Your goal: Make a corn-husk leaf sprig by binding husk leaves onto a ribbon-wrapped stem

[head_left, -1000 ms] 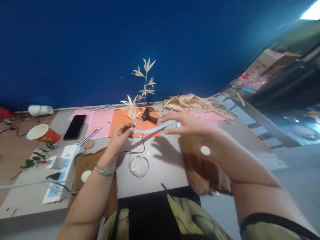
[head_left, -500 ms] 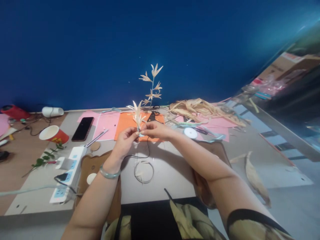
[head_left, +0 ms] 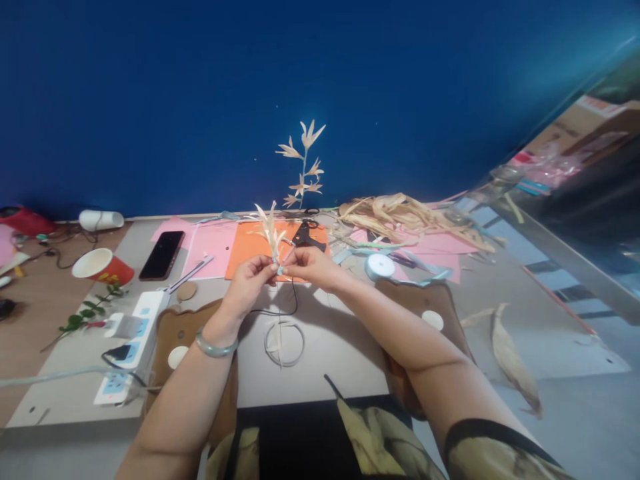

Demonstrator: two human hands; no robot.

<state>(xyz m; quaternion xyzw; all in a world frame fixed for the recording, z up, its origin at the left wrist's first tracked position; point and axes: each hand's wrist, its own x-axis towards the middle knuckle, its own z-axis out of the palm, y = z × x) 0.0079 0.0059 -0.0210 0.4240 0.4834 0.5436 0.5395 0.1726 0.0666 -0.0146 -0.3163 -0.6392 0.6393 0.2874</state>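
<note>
A pale flower made of dried husk [head_left: 271, 232] stands upright between my two hands above the table. My left hand [head_left: 254, 277] pinches the base of the flower between thumb and fingertips. From the other side, my right hand [head_left: 311, 265] pinches a bit of light-blue tape at that same base. A thin stem or wire hangs below the fingers. Behind the hands, a black glue gun [head_left: 306, 235] lies on orange paper [head_left: 239, 248]. A finished spray of similar husk flowers [head_left: 304, 163] rises at the back against the blue wall.
A coil of wire [head_left: 284, 343] lies in front of me. On the right are a tape roll [head_left: 380, 267] and a heap of dried husks [head_left: 395, 217]. On the left sit a power strip [head_left: 133, 347], a phone [head_left: 163, 255], a paper cup [head_left: 103, 267] and a leafy sprig [head_left: 85, 317].
The flower has turned and tilted slightly in my fingers. Both hands stay together at its base. The whole view has shifted a little.
</note>
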